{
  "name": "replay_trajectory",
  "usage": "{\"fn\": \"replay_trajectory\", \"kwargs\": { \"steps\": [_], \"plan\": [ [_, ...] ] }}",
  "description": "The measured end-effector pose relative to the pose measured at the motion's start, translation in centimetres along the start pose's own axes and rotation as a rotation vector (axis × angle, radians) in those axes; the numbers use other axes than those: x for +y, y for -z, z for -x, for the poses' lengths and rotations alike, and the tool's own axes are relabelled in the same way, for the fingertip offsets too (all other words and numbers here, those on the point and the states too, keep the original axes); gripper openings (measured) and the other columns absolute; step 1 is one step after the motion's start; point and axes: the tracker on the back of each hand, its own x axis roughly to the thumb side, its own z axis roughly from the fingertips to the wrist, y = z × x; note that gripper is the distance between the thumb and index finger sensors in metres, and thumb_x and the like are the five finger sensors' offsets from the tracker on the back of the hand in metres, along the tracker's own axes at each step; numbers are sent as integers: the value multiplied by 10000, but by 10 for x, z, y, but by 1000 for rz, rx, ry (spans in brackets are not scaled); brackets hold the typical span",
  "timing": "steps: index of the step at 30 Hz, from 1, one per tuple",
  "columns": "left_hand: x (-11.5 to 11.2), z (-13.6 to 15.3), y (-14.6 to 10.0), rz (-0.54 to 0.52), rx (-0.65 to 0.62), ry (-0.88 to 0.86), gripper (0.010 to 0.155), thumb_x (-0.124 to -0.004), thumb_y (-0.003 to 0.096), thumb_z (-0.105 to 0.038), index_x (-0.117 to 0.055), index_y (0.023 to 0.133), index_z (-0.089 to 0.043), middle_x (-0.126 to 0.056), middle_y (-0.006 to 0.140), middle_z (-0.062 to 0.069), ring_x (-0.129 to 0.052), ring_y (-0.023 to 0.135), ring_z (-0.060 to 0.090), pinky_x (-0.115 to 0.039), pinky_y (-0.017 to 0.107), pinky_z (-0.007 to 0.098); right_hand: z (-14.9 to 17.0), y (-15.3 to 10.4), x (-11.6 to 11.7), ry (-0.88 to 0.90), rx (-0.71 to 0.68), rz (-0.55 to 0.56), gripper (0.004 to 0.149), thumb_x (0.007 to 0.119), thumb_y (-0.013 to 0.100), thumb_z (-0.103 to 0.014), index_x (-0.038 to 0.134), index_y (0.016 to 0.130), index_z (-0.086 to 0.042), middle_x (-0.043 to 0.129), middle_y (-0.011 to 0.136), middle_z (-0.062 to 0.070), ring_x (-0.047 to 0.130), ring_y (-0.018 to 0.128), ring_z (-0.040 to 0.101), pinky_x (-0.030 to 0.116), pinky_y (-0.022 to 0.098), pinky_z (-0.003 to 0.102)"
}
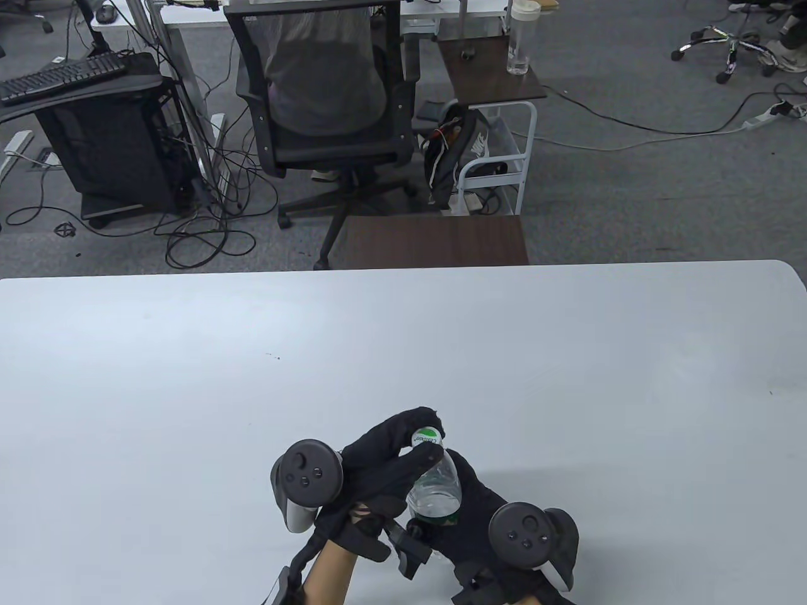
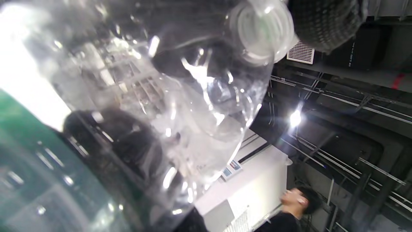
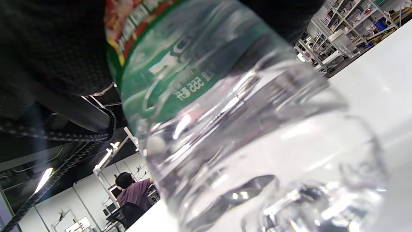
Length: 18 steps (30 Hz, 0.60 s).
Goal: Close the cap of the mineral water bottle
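A clear mineral water bottle (image 1: 435,488) with a green label stands near the table's front edge. Its white cap (image 1: 427,437) with a green top sits on the neck. My left hand (image 1: 384,457) reaches over from the left and its gloved fingers pinch the cap. My right hand (image 1: 479,510) grips the bottle body at the label. In the left wrist view the bottle shoulder (image 2: 180,106) and the cap (image 2: 262,30) fill the frame, with a fingertip (image 2: 325,22) at the cap. In the right wrist view the bottle's label (image 3: 180,61) and base (image 3: 273,170) fill the frame.
The white table (image 1: 403,353) stretches wide to the far edge. Beyond it stand a small brown side table (image 1: 435,242), an office chair (image 1: 321,94) and a white cart (image 1: 498,164).
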Motion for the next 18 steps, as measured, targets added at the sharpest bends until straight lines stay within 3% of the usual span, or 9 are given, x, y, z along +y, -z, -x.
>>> {"fn": "replay_trajectory", "kwargs": {
  "steps": [13,14,16,18],
  "plan": [
    [-1,-3,-6,-28,-2,75,599,-778,549,-537,-716,1019,-171,-836,966,137,-914,826,390,-629,671,624,1,-1,4,-40,14,22,1007,909,325,-681,435,1064,-186,751,998,38,954,870,182,781,715,409],
    [-2,-2,-7,-34,-7,79,625,-774,548,-539,-694,1037,-157,-813,987,153,-896,841,407,-615,677,634,1,0,3,-49,18,27,1004,909,326,-679,438,1064,-186,751,998,40,953,868,185,779,713,411],
    [1,0,-5,10,-42,111,825,-751,533,-617,-511,1137,-109,-657,1089,224,-777,930,482,-545,688,683,3,1,3,-60,25,22,1002,907,328,-681,441,1065,-186,750,1000,43,951,870,191,778,713,413],
    [11,4,-6,65,-20,187,900,-728,528,-656,-403,1165,-109,-537,1137,246,-682,974,530,-493,697,707,8,1,2,-45,43,22,995,913,331,-675,445,1065,-192,751,1002,41,946,876,198,773,716,420]
  ]
}}
